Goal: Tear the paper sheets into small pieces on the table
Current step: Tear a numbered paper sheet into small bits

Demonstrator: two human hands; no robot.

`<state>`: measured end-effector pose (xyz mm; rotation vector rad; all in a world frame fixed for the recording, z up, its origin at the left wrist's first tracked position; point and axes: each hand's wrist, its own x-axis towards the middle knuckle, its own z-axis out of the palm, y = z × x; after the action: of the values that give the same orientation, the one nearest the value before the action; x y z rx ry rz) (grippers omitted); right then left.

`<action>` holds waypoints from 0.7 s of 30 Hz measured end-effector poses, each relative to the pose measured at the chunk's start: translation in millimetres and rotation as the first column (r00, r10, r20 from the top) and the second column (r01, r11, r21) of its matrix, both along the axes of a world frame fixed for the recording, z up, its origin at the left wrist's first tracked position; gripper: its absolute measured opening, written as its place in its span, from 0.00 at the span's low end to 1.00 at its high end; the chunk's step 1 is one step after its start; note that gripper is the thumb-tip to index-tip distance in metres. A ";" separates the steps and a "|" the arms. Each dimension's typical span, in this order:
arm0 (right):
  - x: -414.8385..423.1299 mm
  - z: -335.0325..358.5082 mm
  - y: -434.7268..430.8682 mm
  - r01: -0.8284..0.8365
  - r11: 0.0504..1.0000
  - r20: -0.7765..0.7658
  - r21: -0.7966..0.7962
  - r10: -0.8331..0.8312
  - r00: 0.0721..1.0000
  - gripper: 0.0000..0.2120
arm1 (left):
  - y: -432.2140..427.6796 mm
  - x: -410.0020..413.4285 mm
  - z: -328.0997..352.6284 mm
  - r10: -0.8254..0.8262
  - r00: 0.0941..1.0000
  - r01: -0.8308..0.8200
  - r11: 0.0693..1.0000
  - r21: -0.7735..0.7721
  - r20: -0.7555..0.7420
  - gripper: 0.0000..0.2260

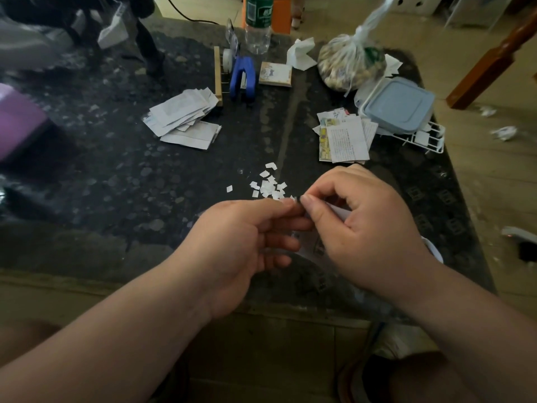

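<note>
The left hand [247, 242] and right hand [363, 228] meet over the near part of the table [145, 170]. Each pinches the top edge of a paper strip [338, 212] between thumb and forefinger, tips almost touching. The strip trails back toward the person, mostly hidden under the right hand. The small pieces [268, 186] lie just beyond the fingertips. A stack of sheets [183, 114] sits farther off to the left, and another stack [344, 138] to the right.
</note>
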<state>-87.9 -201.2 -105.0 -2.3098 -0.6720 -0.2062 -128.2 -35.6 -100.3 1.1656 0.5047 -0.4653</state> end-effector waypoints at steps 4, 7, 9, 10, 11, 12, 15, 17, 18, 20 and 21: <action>-2.2 4.5 0.8 0.056 0.998 -0.115 0.010 -0.054 0.992 0.05 | -0.4 -2.0 0.2 0.012 0.999 -0.012 1.000 0.016 0.034 0.12; 0.6 11.1 0.9 0.172 0.984 -0.313 0.053 -0.147 0.938 0.06 | -0.2 -3.8 -0.9 0.017 0.998 -0.022 0.997 0.075 0.056 0.10; 7.3 14.9 -1.3 0.305 0.944 -0.526 0.126 -0.197 0.827 0.07 | 1.2 -4.9 -2.7 -0.008 0.997 -0.003 0.989 0.146 0.077 0.09; 10.4 17.2 -2.6 0.368 0.911 -0.652 0.187 -0.165 0.740 0.07 | 2.0 -5.2 -2.7 -0.018 0.995 0.000 0.982 0.188 0.095 0.09; 12.7 19.5 -3.5 0.422 0.875 -0.756 0.239 -0.105 0.646 0.07 | 2.8 -5.3 -1.8 -0.023 0.993 -0.005 0.973 0.230 0.119 0.08; 14.0 21.6 -4.3 0.456 0.847 -0.824 0.273 -0.039 0.566 0.06 | 3.6 -5.1 -0.3 -0.022 0.989 -0.017 0.963 0.268 0.144 0.08; 13.4 23.6 -5.9 0.452 0.833 -0.890 0.320 0.101 0.445 0.06 | 4.5 -2.2 3.2 0.019 0.980 -0.083 0.941 0.327 0.196 0.09; 11.8 24.3 -6.1 0.429 0.834 -0.894 0.348 0.157 0.420 0.06 | 3.9 -0.8 2.0 0.045 0.979 -0.112 0.933 0.342 0.198 0.15; 11.2 24.8 -6.3 0.422 0.834 -0.894 0.356 0.172 0.415 0.05 | 4.0 -0.9 1.4 0.044 0.981 -0.108 0.935 0.338 0.191 0.18; 10.6 24.0 -6.9 0.396 0.848 -0.888 0.354 0.171 0.427 0.06 | 4.0 -1.2 2.6 -0.021 0.984 -0.030 0.959 0.283 0.175 0.19; 10.7 22.5 -7.4 0.375 0.861 -0.883 0.344 0.160 0.442 0.07 | 3.5 -2.0 3.8 -0.083 0.982 0.041 0.972 0.233 0.171 0.17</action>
<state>-77.2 -208.6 -82.5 -1.5747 0.1262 0.7142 -130.2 -32.2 -96.6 1.4345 0.3719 -0.3572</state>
